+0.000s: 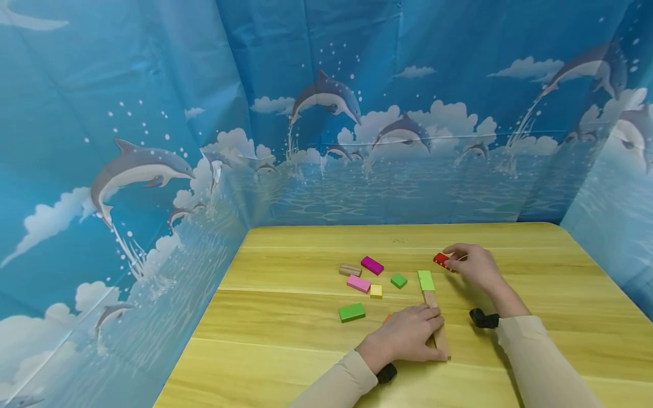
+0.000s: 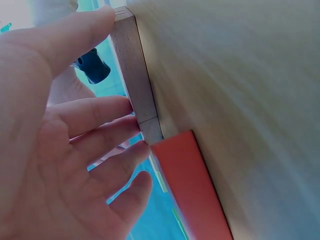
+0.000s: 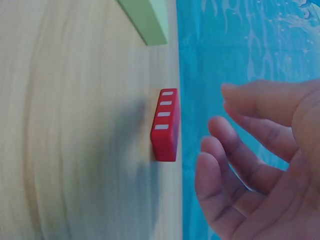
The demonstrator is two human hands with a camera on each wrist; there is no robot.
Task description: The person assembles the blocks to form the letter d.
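Note:
My left hand (image 1: 408,337) lies over a row of plain wooden blocks (image 1: 441,343), thumb toward the near end. In the left wrist view, extended fingertips touch the wooden block (image 2: 135,75) near a seam, and an orange-red block (image 2: 192,185) lies beside it. A light green block (image 1: 425,280) sits at the far end of the row. Beyond it to the right is a red block (image 1: 441,259), with several white rectangles along its edge. My right hand (image 1: 476,266) is beside that block, its loosely bent fingers apart from the red block (image 3: 167,125) in the right wrist view.
Left of the row lie a magenta block (image 1: 372,265), a pink block (image 1: 359,284), a yellow block (image 1: 376,291), tan blocks (image 1: 350,270), a small green block (image 1: 399,280) and a longer green block (image 1: 352,312). A dolphin-print curtain (image 1: 326,181) surrounds the wooden table (image 1: 275,340).

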